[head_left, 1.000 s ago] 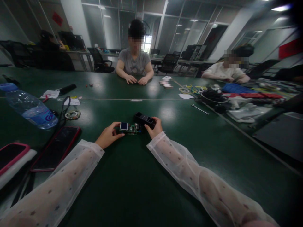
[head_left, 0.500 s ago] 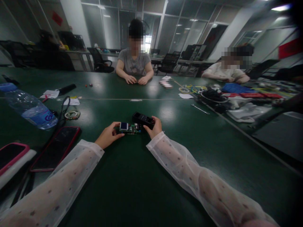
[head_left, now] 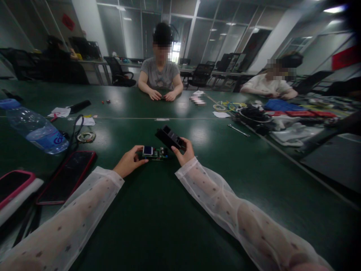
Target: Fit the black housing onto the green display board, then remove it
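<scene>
Between the fingers and thumb of my left hand (head_left: 130,162) is the left end of a green circuit board (head_left: 158,153), which carries a small square screen (head_left: 148,150). My right hand (head_left: 186,151) grips the lower right end of a black plastic casing (head_left: 169,136) with openings in its face. The casing is tilted, its far end pointing up and to the left, just above and behind the board's right end. Some of the casing is hidden by my right fingers. Both hands are over the green table (head_left: 158,210).
To my left are a water bottle (head_left: 36,128), a red-edged phone (head_left: 67,177), a pink-edged phone (head_left: 14,184) and a coil (head_left: 86,137). A wrench (head_left: 238,130) and a cluttered pile with a blue cloth (head_left: 284,105) lie right. A person (head_left: 160,73) sits opposite, another (head_left: 267,84) at right.
My right hand has tilted the black casing, raising its far end up and away from the circuit board. The left hand and the board have stayed in place.
</scene>
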A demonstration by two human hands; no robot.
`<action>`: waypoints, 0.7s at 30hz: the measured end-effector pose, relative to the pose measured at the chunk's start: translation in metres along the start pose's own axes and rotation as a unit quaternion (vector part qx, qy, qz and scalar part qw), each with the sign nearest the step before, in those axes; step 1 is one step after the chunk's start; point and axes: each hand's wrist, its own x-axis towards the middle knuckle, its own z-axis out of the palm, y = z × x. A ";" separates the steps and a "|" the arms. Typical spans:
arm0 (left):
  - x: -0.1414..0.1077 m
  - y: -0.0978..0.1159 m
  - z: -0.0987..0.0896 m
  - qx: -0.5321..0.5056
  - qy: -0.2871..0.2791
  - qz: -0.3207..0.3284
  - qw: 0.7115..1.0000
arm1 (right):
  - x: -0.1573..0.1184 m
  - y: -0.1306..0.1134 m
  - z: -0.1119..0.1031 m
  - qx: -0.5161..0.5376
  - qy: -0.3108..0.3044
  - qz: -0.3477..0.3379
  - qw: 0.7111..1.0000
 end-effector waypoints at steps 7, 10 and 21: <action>0.001 -0.004 0.002 0.001 0.017 0.014 1.000 | -0.005 -0.022 -0.001 0.040 -0.079 -0.055 0.995; 0.002 -0.004 0.002 0.013 0.015 0.007 1.000 | -0.006 -0.024 -0.001 0.036 -0.117 -0.063 0.991; 0.001 -0.009 0.004 0.013 0.039 0.008 0.999 | -0.007 -0.022 0.000 0.000 -0.206 -0.086 0.975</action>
